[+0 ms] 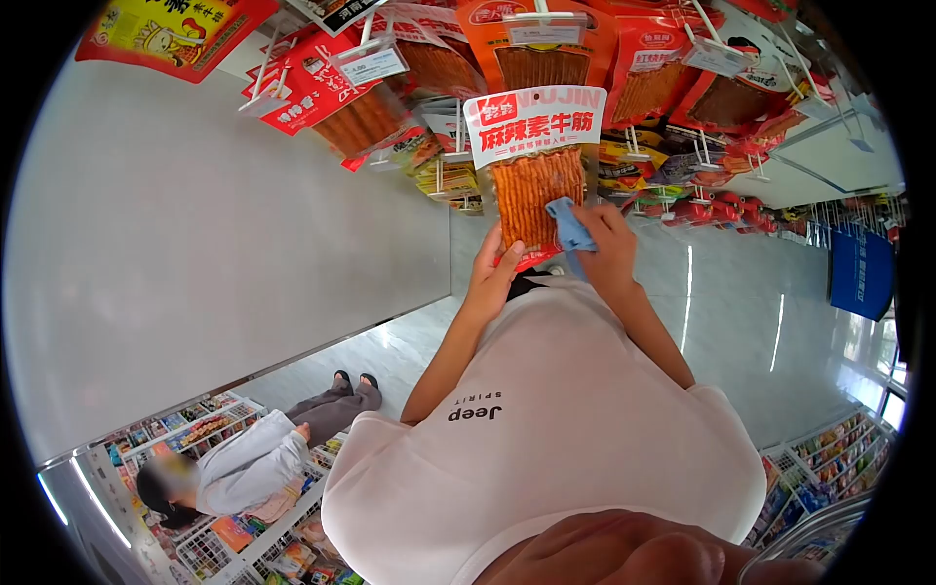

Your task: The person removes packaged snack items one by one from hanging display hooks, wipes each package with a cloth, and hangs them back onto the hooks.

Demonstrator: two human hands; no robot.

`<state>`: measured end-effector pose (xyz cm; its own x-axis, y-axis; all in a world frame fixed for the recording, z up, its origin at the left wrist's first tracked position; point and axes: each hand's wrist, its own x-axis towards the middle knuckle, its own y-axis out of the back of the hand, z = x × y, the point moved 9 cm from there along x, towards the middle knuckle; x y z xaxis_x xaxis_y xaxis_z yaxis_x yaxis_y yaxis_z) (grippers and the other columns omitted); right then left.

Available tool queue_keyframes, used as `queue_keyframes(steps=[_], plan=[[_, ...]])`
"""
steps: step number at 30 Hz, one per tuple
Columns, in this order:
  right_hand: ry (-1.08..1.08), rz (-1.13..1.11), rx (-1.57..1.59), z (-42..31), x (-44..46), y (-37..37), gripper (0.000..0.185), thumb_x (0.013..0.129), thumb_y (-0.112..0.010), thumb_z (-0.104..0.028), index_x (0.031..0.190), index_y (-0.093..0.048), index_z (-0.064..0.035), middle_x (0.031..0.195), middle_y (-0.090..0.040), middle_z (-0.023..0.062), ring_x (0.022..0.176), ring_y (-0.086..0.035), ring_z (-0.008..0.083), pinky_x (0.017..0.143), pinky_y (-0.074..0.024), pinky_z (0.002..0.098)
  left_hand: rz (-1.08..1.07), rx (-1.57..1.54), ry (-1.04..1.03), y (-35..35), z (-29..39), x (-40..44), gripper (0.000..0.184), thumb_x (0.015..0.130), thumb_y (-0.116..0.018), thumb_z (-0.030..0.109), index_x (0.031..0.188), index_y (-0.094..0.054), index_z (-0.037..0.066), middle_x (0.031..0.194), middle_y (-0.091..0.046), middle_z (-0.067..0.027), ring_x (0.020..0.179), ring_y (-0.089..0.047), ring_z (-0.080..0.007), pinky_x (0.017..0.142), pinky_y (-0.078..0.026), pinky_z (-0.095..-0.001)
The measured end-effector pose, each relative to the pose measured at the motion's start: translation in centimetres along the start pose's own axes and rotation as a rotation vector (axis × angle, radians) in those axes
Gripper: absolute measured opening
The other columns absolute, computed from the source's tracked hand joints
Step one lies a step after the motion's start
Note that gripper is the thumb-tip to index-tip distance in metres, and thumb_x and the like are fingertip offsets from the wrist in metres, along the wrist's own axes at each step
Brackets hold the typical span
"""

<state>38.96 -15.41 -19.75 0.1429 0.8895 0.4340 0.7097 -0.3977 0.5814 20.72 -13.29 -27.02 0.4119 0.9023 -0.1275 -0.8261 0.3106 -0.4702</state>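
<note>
A snack packet with a white printed top and a clear window of reddish-brown strips is held upright in front of my chest. My left hand grips its lower left edge, the thumb on the front and the other fingers behind. Against the lower right of the window, my right hand presses a blue cloth, closed around it. The packet's bottom edge is partly hidden by my hands.
Hanging snack packets on hooks with price tags fill the top. A grey panel stands at left. Another person stands by stocked shelves at lower left. A blue sign is at right.
</note>
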Motion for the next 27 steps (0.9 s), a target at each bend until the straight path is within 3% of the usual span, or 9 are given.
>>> queue_keyframes(steps=[4,7,11,15,18,21,22,25,27], plan=[[-0.091,0.216,0.222,0.9,1.1,0.8,0.039,0.075,-0.069,0.006,0.113,-0.067,-0.0022,0.105,-0.063,0.0126,0.094,-0.065,0.0274,0.079,-0.0517,0.0345,-0.064,0.091,-0.026,-0.7,1.3,-0.6,0.059,0.102,-0.052,0.01,0.154,-0.026,-0.001,0.153,-0.04,-0.0118,0.139,-0.041,-0.0212,0.114,-0.033,-0.0353],[0.012,0.18,0.311,-0.8,1.6,0.3,0.031,0.082,-0.067,0.005,0.112,-0.066,0.0024,0.111,-0.063,0.0145,0.094,-0.064,0.0245,0.082,-0.0506,0.0322,-0.179,0.178,-0.137,-3.0,2.8,-0.6,0.059,0.099,-0.058,0.01,0.152,-0.033,0.001,0.15,-0.042,-0.0122,0.142,-0.036,-0.023,0.116,-0.029,-0.038],[-0.702,-0.009,0.946,4.3,-2.0,-4.5,0.02,0.097,-0.058,-0.007,0.116,-0.064,-0.0025,0.124,-0.063,0.0099,0.104,-0.063,0.0167,0.088,-0.0483,0.0293,-0.317,0.551,-0.37,-5.8,5.9,-0.4,0.057,0.091,-0.067,0.009,0.144,-0.046,0.003,0.141,-0.047,-0.0128,0.142,-0.036,-0.0272,0.116,-0.028,-0.0406],[-0.887,-0.003,1.288,4.6,-2.9,-5.6,0.033,0.103,-0.052,-0.021,0.131,-0.053,-0.0039,0.123,-0.064,0.0085,0.105,-0.066,0.019,0.09,-0.0522,0.031,-0.28,0.89,-0.376,-5.0,5.4,0.7,0.054,0.085,-0.073,0.009,0.135,-0.054,0.002,0.129,-0.051,-0.0127,0.134,-0.042,-0.0299,0.112,-0.032,-0.0414],[-0.981,-0.095,1.284,7.3,-4.4,-7.9,0.037,0.104,-0.048,-0.024,0.136,-0.05,-0.004,0.127,-0.063,0.0102,0.11,-0.065,0.019,0.092,-0.0536,0.034,0.043,0.973,-0.531,-3.7,7.2,1.2,0.053,0.086,-0.073,0.01,0.134,-0.054,0.002,0.129,-0.052,-0.0107,0.125,-0.048,-0.0255,0.107,-0.037,-0.0383],[-1.021,-0.159,1.46,5.5,-4.8,-8.5,0.038,0.105,-0.047,-0.026,0.135,-0.053,-0.0038,0.125,-0.064,0.01,0.11,-0.065,0.018,0.092,-0.0541,0.0333,0.118,0.355,-0.168,-0.1,4.0,2.5,0.051,0.087,-0.073,0.008,0.134,-0.054,0.003,0.13,-0.055,-0.0086,0.122,-0.052,-0.0217,0.105,-0.04,-0.0346],[-1.033,-0.177,1.541,4.1,-4.6,-8.5,0.038,0.105,-0.047,-0.027,0.134,-0.054,-0.0036,0.124,-0.065,0.0098,0.11,-0.066,0.0177,0.091,-0.0543,0.033,0.001,0.257,-0.049,0.3,2.9,2.6,0.049,0.091,-0.07,0.008,0.136,-0.051,0.003,0.129,-0.058,-0.0064,0.116,-0.056,-0.0162,0.102,-0.042,-0.031],[-1.041,-0.134,1.438,4.4,-4.9,-8.8,0.034,0.103,-0.051,-0.025,0.128,-0.059,-0.0029,0.115,-0.068,0.007,0.1,-0.068,0.0168,0.085,-0.0552,0.0314,0.007,0.058,0.102,0.7,1.2,1.6,0.042,0.095,-0.066,0.009,0.133,-0.051,0.004,0.123,-0.061,-0.0059,0.117,-0.056,-0.015,0.101,-0.043,-0.0303],[-0.925,-0.071,1.12,6.3,-4.5,-7.2,0.033,0.102,-0.055,-0.026,0.125,-0.061,-0.0026,0.11,-0.069,0.006,0.095,-0.067,0.0155,0.081,-0.0548,0.0307,0.04,-0.029,0.073,1.5,0.6,1.6,0.034,0.099,-0.06,0.008,0.131,-0.05,0.004,0.124,-0.062,-0.0084,0.118,-0.056,-0.015,0.101,-0.044,-0.0323]])
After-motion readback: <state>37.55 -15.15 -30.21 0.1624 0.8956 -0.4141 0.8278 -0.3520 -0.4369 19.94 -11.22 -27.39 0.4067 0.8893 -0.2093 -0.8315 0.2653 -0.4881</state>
